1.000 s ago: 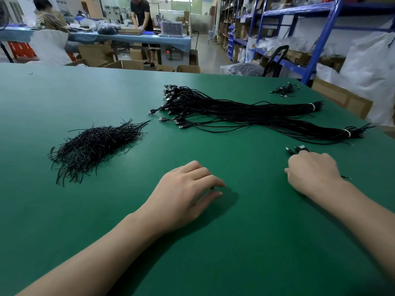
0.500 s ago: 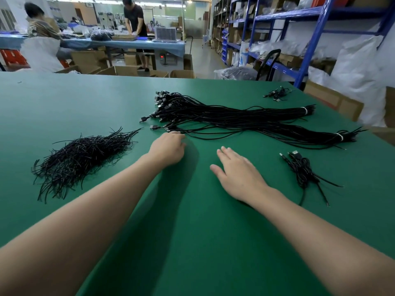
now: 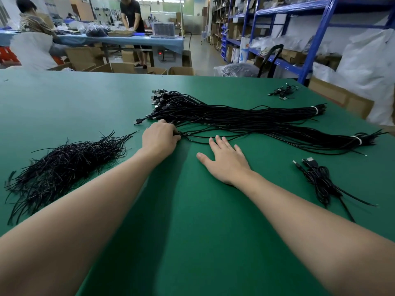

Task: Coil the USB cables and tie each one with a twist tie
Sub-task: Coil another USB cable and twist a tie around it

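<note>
Reaching forward from where it had rested on the flat green tabletop (image 3: 192,231), the left hand (image 3: 160,139) had arrived at the near edge of the large loose bundle of long black USB cables (image 3: 235,122), close to the connector ends. Its fingers were curled down over a strand there, apparently pinching one cable out of the mass. The right hand (image 3: 226,162) had let go of the small coiled black cable (image 3: 318,180), which lay alone well off to the right, seemingly already bound. That hand lay flat on the table with fingers straight and spread, holding nothing, just short of the bundle's nearest strands. One cable looked finished and the next round appeared to have begun. A fresh cable had to be drawn free, coiled, then tied with one from the heap of thin black twist ties (image 3: 64,167) lying to the left.
</note>
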`<action>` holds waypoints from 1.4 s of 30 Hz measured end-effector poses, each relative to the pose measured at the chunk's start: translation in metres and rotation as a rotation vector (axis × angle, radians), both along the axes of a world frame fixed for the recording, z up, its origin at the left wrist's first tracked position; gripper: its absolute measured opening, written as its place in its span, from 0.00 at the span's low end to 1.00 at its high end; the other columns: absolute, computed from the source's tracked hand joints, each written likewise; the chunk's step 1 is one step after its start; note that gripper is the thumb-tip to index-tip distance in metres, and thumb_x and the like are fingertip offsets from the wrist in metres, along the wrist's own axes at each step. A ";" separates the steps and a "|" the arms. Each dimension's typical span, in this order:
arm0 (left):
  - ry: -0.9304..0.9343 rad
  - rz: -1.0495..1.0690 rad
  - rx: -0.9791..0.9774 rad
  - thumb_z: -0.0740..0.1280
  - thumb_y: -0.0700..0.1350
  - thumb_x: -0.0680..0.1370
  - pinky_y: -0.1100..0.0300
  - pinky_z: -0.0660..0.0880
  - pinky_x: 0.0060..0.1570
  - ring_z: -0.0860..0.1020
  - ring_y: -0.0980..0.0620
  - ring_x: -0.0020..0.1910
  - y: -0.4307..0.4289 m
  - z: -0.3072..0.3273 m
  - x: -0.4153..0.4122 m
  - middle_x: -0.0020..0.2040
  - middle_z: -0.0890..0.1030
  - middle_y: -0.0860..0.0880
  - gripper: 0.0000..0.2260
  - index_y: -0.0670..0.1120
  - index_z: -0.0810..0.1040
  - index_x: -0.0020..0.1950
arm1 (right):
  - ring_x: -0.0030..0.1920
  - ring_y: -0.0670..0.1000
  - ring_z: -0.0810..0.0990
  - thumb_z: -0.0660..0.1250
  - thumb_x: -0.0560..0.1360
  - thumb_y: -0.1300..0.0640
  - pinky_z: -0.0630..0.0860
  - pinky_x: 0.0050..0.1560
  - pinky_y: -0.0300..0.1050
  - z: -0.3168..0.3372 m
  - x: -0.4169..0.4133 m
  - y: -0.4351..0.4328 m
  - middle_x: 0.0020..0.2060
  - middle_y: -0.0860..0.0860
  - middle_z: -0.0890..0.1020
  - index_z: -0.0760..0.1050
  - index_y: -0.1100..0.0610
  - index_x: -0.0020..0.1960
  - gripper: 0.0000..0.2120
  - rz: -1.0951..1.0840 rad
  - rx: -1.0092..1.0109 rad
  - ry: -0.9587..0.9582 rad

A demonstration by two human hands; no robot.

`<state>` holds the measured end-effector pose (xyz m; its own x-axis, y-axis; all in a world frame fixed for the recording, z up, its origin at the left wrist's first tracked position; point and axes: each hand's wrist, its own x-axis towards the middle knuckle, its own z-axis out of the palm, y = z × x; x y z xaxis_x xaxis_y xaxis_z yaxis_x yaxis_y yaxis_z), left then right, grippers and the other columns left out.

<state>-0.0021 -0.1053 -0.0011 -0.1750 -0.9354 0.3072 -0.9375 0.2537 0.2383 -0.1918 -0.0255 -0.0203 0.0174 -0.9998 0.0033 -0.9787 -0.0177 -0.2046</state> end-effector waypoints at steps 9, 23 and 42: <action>0.430 0.014 -0.058 0.71 0.53 0.78 0.54 0.78 0.46 0.80 0.51 0.45 0.009 0.016 0.005 0.41 0.82 0.56 0.04 0.55 0.81 0.45 | 0.81 0.47 0.43 0.43 0.80 0.30 0.43 0.80 0.54 -0.006 -0.001 -0.003 0.82 0.48 0.47 0.47 0.50 0.83 0.38 -0.008 -0.040 0.011; 1.265 0.243 -0.338 0.66 0.49 0.80 0.61 0.73 0.35 0.76 0.57 0.32 0.074 0.049 0.039 0.36 0.81 0.54 0.08 0.54 0.79 0.42 | 0.81 0.45 0.48 0.50 0.83 0.37 0.46 0.80 0.51 0.001 -0.001 0.003 0.82 0.46 0.53 0.53 0.51 0.82 0.32 -0.035 -0.089 -0.194; 0.521 -0.362 0.277 0.65 0.59 0.80 0.61 0.78 0.41 0.84 0.57 0.37 0.203 0.015 0.011 0.37 0.86 0.58 0.16 0.52 0.86 0.43 | 0.23 0.46 0.75 0.55 0.86 0.61 0.75 0.25 0.39 0.070 0.038 0.119 0.24 0.48 0.74 0.76 0.61 0.50 0.12 -0.303 0.141 -2.047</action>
<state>0.0089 0.0981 0.0137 -0.3852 -0.9021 0.1944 -0.5509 0.3937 0.7358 -0.1534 0.0937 0.0499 -0.0403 -0.9648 -0.2601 0.6446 0.1738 -0.7445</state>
